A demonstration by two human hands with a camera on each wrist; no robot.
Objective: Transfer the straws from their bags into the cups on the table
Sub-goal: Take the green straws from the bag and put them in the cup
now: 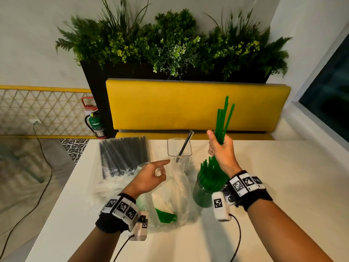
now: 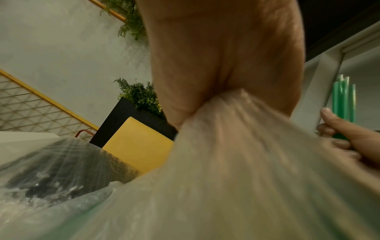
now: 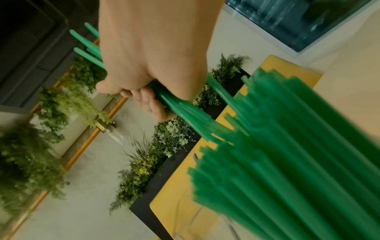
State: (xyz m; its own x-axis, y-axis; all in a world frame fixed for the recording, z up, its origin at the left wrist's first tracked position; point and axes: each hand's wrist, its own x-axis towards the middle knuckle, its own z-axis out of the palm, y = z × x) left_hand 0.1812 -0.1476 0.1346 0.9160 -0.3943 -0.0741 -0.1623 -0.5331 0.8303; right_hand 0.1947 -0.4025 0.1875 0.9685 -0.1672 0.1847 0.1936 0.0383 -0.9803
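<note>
The right hand (image 1: 220, 148) is raised above the green cup (image 1: 204, 193), fingers curled round a bunch of green straws (image 1: 223, 120) (thumb up). The left hand (image 1: 149, 176), lower and left of that cup, pinches the gathered clear bag (image 1: 175, 195). Both forearms reach forward, wrists banded.

wall: I see plain pale wall (image 1: 37, 35) across upper left
planter: black box (image 1: 98, 80), dense greenery (image 1: 170, 40), top centre
bench: yellow backrest (image 1: 188, 104) mid-frame
lattice: cream panel (image 1: 43, 110), yellow trim, left edge
extinguisher: green (image 1: 95, 123), beside planter base
window: dark pane (image 1: 328, 103), right edge
floor: patterned tile (image 1: 74, 146), black cable (image 1: 45, 163), lower left
table: pale top (image 1: 283, 186)
</note>
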